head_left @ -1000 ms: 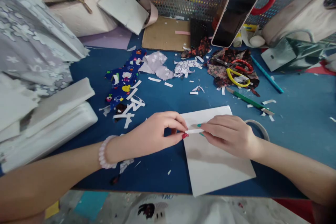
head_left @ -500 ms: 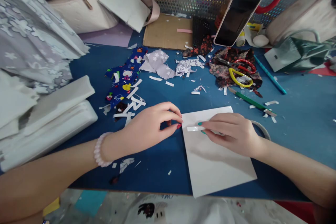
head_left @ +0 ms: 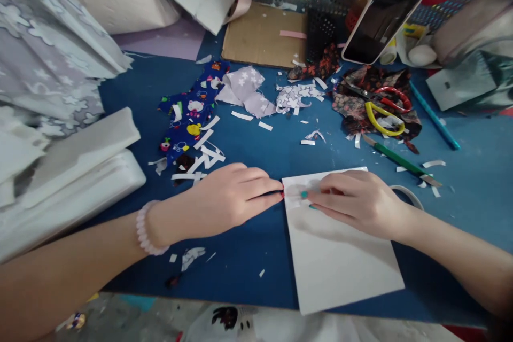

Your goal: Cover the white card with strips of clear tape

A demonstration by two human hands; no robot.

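A white rectangular board [head_left: 348, 267] lies slightly turned on the blue tabletop in front of me. A short, pale, glossy strip, seemingly tape [head_left: 294, 201], is at the board's upper left, blurred against the white. My right hand [head_left: 356, 200], with green nails, is over the board's upper part, its thumb and fingertip closed at the strip's right end. My left hand [head_left: 236, 195], with red nails and a beaded bracelet, has its fingertips pinched together at the board's left edge. Whatever they grip is too small to make out. Part of a tape roll [head_left: 406, 196] shows behind my right wrist.
Fabric scraps [head_left: 192, 109] and several white strips [head_left: 206, 155] litter the table ahead. Scissors [head_left: 385, 117] lie on dark fabric, near a green craft knife [head_left: 401, 159] and a blue pen [head_left: 435, 115]. A phone [head_left: 390, 8] leans at the back. Folded white material [head_left: 80, 171] occupies the left.
My left fingertips have moved right to the board's edge and closed together. The strip, earlier held out clearly between my right fingers, is now lower against the board. The view has shifted slightly.
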